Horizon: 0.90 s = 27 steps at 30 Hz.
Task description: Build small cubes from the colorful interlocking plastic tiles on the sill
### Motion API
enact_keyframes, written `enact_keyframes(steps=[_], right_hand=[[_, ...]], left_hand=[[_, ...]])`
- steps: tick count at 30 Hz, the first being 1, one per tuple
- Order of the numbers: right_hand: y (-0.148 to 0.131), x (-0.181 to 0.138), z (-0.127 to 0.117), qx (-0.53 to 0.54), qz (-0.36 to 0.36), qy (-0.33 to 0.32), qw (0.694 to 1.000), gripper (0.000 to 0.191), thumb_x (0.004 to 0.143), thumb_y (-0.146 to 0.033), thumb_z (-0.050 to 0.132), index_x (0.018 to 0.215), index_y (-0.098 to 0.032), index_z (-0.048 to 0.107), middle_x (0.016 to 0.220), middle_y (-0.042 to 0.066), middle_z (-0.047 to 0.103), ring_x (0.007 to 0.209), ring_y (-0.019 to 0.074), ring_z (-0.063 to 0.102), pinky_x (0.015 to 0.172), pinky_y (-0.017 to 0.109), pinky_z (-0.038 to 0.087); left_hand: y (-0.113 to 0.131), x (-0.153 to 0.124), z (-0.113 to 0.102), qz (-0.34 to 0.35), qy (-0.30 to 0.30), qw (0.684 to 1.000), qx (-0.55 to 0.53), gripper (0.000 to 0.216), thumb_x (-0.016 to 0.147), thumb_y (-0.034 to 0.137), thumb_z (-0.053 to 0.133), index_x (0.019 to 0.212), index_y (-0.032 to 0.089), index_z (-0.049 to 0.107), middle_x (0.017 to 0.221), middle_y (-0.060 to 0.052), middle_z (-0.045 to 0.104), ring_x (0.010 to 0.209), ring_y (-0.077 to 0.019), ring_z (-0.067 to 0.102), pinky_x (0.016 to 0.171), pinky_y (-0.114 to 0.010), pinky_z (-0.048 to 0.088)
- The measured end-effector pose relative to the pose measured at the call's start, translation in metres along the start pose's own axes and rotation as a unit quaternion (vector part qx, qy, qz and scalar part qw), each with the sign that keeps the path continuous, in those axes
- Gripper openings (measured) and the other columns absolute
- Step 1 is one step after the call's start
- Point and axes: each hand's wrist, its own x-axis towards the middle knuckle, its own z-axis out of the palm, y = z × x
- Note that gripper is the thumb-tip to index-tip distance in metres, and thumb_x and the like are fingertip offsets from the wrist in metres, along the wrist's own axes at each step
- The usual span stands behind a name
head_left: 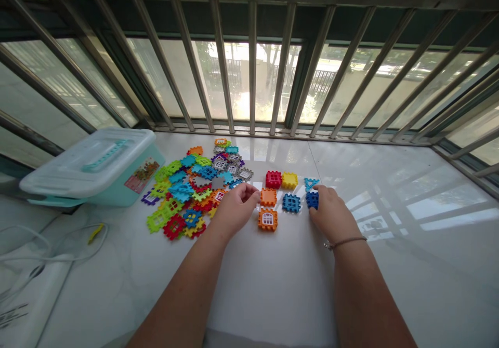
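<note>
My right hand (332, 212) has its thumb and fingers around a dark blue interlocking tile (312, 199) on the white surface. A light blue triangular piece (311, 183) lies just beyond its fingertips. My left hand (238, 208) is curled, thumb and fingertips close together beside an orange tile (268, 197); whether anything is pinched there is hidden. Nearer to me sits an orange window tile (267, 219) with a white lattice. Between the hands lies a blue window tile (291, 203). Red tiles (273, 179) and a yellow tile (289, 180) stand side by side behind.
A heap of mixed coloured tiles (181, 189) spreads to the left of my left hand. Behind it on the left stands a teal storage box (117, 182) with a whitish lid. White cables (88, 254) lie at far left. Metal window bars (252, 78) line the back edge.
</note>
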Motion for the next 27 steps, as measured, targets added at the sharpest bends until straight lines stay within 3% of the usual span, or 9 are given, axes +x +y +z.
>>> enact_keyframes(steps=[4, 7, 12, 15, 19, 23, 27], right_hand=[[0.001, -0.002, 0.003, -0.005, -0.007, 0.009, 1.000, 0.059, 0.092, -0.017, 0.067, 0.150, -0.015, 0.057, 0.141, 0.021, 0.064, 0.117, 0.0376, 0.068, 0.097, 0.046, 0.053], [0.002, -0.003, 0.002, -0.006, -0.030, 0.052, 0.998, 0.059, 0.089, -0.016, 0.066, 0.148, -0.014, 0.059, 0.139, 0.023, 0.065, 0.122, 0.0396, 0.065, 0.099, 0.050, 0.054], [-0.009, -0.005, -0.005, 0.039, -0.088, 0.150, 0.984, 0.047, 0.092, -0.015, 0.062, 0.140, -0.014, 0.064, 0.135, 0.021, 0.067, 0.129, 0.0383, 0.062, 0.107, 0.052, 0.051], [-0.029, -0.009, -0.008, 0.082, -0.125, 0.199, 0.969, 0.040, 0.095, -0.015, 0.060, 0.135, -0.014, 0.066, 0.132, 0.019, 0.069, 0.128, 0.0375, 0.062, 0.111, 0.053, 0.050], [-0.060, -0.021, -0.008, 0.137, -0.189, 0.239, 0.942, 0.032, 0.097, -0.017, 0.062, 0.129, -0.017, 0.067, 0.130, 0.017, 0.069, 0.124, 0.0362, 0.063, 0.110, 0.053, 0.051], [-0.073, -0.027, -0.007, 0.169, -0.225, 0.247, 0.927, 0.025, 0.101, -0.019, 0.060, 0.125, -0.019, 0.067, 0.127, 0.015, 0.071, 0.121, 0.0342, 0.065, 0.110, 0.051, 0.051], [-0.072, -0.025, -0.008, 0.190, -0.220, 0.245, 0.925, 0.023, 0.100, -0.020, 0.061, 0.122, -0.020, 0.068, 0.124, 0.014, 0.073, 0.119, 0.0337, 0.066, 0.108, 0.050, 0.051]], left_hand=[[0.010, -0.005, -0.003, 0.025, 0.031, 0.990, 0.134, 0.020, 0.097, 0.042, 0.066, 0.102, 0.023, 0.072, 0.098, -0.005, 0.081, 0.089, -0.0231, 0.074, 0.078, -0.035, 0.053], [0.013, -0.005, -0.008, 0.050, 0.063, 0.975, 0.206, 0.018, 0.099, 0.038, 0.064, 0.106, 0.023, 0.072, 0.101, -0.006, 0.080, 0.092, -0.0245, 0.074, 0.079, -0.036, 0.053], [0.004, 0.000, -0.030, 0.087, 0.140, 0.914, 0.371, 0.024, 0.101, 0.033, 0.062, 0.117, 0.017, 0.071, 0.117, -0.013, 0.077, 0.113, -0.0325, 0.070, 0.101, -0.044, 0.053], [-0.001, 0.000, -0.045, 0.035, 0.170, 0.870, 0.462, 0.042, 0.098, 0.040, 0.070, 0.131, 0.013, 0.069, 0.130, -0.019, 0.072, 0.129, -0.0388, 0.063, 0.114, -0.049, 0.049], [0.000, -0.004, -0.054, -0.039, 0.161, 0.842, 0.514, 0.060, 0.090, 0.049, 0.081, 0.137, 0.014, 0.066, 0.140, -0.020, 0.067, 0.137, -0.0423, 0.058, 0.115, -0.050, 0.049], [0.005, -0.007, -0.055, -0.059, 0.120, 0.830, 0.541, 0.049, 0.090, 0.045, 0.080, 0.129, 0.018, 0.070, 0.137, -0.017, 0.069, 0.132, -0.0413, 0.060, 0.110, -0.049, 0.052], [0.008, -0.007, -0.054, -0.059, 0.120, 0.831, 0.540, 0.037, 0.090, 0.040, 0.079, 0.120, 0.020, 0.072, 0.133, -0.016, 0.072, 0.129, -0.0409, 0.062, 0.104, -0.050, 0.055]])
